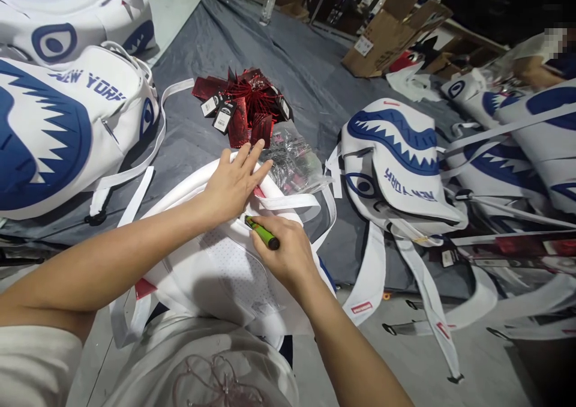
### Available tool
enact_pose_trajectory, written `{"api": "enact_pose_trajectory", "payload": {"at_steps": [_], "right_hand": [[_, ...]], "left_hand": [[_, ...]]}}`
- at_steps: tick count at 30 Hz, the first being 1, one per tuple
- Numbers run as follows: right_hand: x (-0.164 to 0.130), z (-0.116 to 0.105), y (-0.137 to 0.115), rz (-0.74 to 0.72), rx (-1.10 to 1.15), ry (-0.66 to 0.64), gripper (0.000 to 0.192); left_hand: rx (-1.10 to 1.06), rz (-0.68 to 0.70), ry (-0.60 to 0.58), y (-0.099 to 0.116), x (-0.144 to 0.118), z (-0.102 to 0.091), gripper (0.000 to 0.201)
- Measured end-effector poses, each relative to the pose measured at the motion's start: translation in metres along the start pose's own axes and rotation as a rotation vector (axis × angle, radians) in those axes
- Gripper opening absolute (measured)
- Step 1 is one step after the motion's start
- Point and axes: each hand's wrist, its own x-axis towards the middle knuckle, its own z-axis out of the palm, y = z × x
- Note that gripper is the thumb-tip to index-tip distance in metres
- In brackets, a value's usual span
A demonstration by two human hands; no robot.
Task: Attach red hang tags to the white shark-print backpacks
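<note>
A white backpack [216, 269] lies back side up in front of me, its mesh panel and straps showing. My left hand [234, 182] presses flat on its upper edge, fingers spread. My right hand [283, 251] grips a small green tool [261, 232] with a dark tip, held against the backpack just below the left hand. A white strap [292, 201] runs across between the two hands.
A pile of red hang tags [245, 104] and a clear plastic bag [294, 164] lie beyond the backpack on a grey sheet [270, 59]. White and blue shark-mouth backpacks sit at left [58, 125] and right [396, 161]. Cardboard boxes [387, 35] and a bottle [269, 0] stand farther back.
</note>
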Motion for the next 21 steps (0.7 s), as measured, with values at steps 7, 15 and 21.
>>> {"api": "enact_pose_trajectory", "payload": {"at_steps": [7,15,21], "right_hand": [[-0.004,0.003,-0.005,0.086,0.123,0.003,0.026],[-0.019,-0.001,-0.012,0.043,0.319,0.135,0.023],[-0.035,-0.004,-0.036,0.015,0.382,0.072,0.022]], "left_hand": [[0.081,0.009,-0.064,-0.001,0.000,-0.009,0.089],[0.065,-0.031,-0.406,-0.018,-0.003,-0.067,0.127],[0.050,-0.122,-0.377,-0.011,-0.050,-0.092,0.143]]}}
